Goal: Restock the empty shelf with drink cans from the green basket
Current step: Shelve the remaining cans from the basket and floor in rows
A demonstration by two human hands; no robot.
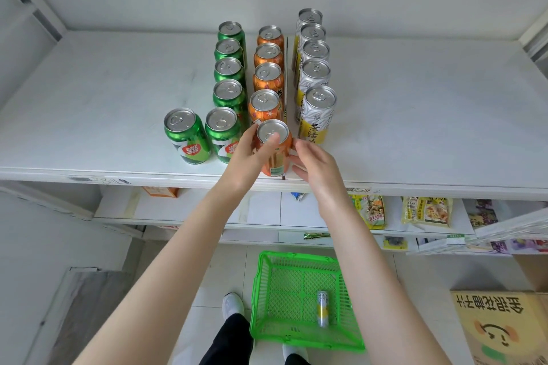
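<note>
An orange can (pixel 274 157) stands at the front of the white shelf (pixel 415 127), at the near end of a row of orange cans (pixel 268 74). My left hand (pixel 252 154) grips its left side with a fingertip on its lid. Just right of the can is my right hand (pixel 314 166), fingers spread, touching or nearly touching it. Left of the orange row is a row of green cans (pixel 228 68), with one extra green can (pixel 185 135) beside it. To the right stands a row of tall white-and-yellow cans (pixel 315 92). On the floor below, the green basket (pixel 267 299) holds one white-and-yellow can (pixel 322 308) lying down.
Lower shelves hold snack packets (pixel 427 212) on the right and a small orange box (pixel 161 191) on the left. A cardboard box (pixel 504 329) sits on the floor at the right. My feet (pixel 232 305) stand beside the basket.
</note>
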